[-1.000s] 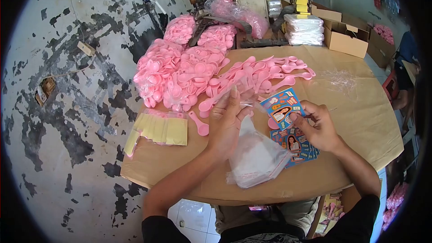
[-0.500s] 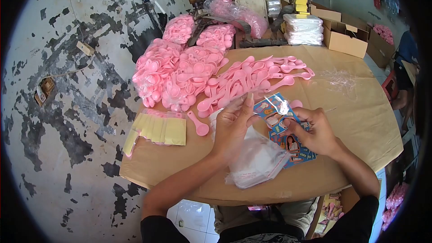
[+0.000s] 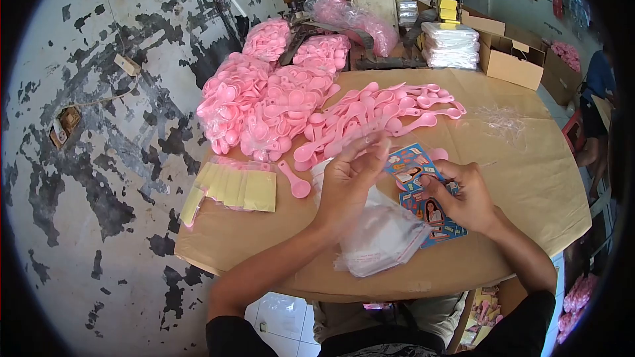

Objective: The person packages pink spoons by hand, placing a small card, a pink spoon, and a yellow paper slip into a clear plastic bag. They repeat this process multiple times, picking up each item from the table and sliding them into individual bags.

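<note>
My right hand (image 3: 466,197) pinches a blue printed card (image 3: 409,160) with pictures on it, between thumb and fingers. More blue cards (image 3: 438,220) lie on the table just under that hand. To its left, my left hand (image 3: 350,182) is raised with its fingers curled together on a thin clear plastic bag (image 3: 357,144), which is blurred and hard to make out. Below both hands lies a stack of clear plastic bags (image 3: 380,241). A single pink measuring spoon (image 3: 297,184) rests left of my left hand.
A heap of loose pink spoons (image 3: 370,116) lies beyond my hands, beside bulging bags of spoons (image 3: 238,106). Yellow packets (image 3: 241,188) sit at left. Clear scraps (image 3: 503,122), stacked plastic packs (image 3: 451,46) and a cardboard box (image 3: 512,63) are at back right. A person (image 3: 595,106) is at far right.
My left hand has turned, its fingers curling over, with the clear plastic beside it. The blue card in my right hand has come away from the clear plastic and shows more of its face.
</note>
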Available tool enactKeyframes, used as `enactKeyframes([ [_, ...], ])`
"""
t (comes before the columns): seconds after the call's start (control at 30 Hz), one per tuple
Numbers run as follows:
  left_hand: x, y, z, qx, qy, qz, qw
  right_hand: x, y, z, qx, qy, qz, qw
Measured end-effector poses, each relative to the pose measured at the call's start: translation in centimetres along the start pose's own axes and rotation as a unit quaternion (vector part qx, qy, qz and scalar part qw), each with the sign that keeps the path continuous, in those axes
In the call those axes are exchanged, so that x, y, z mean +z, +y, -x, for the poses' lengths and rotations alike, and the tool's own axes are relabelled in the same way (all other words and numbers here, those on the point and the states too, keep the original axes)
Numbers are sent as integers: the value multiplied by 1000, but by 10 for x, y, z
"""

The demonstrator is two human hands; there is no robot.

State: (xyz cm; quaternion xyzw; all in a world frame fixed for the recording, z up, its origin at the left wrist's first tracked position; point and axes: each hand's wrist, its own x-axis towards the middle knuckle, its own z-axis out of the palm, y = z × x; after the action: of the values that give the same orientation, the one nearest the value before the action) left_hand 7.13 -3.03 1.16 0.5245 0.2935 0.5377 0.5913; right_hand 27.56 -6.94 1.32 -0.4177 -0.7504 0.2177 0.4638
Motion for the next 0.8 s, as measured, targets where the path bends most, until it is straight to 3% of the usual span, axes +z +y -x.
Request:
enactKeyframes([
  [0.1,1,5,2,50,-44,-5,998,-4,-6,0,25,-38,8,999],
  [0.2,2,4,2,82,-22,-43,995,-5,-8,0,41,-45,5,998],
  [0.4,9,-4,6,31,-101,-35,994,-8,-5,3,-15,-2,9,1000],
  [0.5,8,-16,6,61,-140,-117,981,-1,-4,5,-24,28,-32,999],
  [0.6,14,-18,8,46,-136,-58,988,0,-2,6,-12,27,-49,998],
  [0.7,17,-13,10,49,-149,-83,984,-3,-10,5,22,-14,-69,997],
  [0.8,26,-5,20,74,-173,-25,982,5,0,5,-55,-4,-132,990],
])
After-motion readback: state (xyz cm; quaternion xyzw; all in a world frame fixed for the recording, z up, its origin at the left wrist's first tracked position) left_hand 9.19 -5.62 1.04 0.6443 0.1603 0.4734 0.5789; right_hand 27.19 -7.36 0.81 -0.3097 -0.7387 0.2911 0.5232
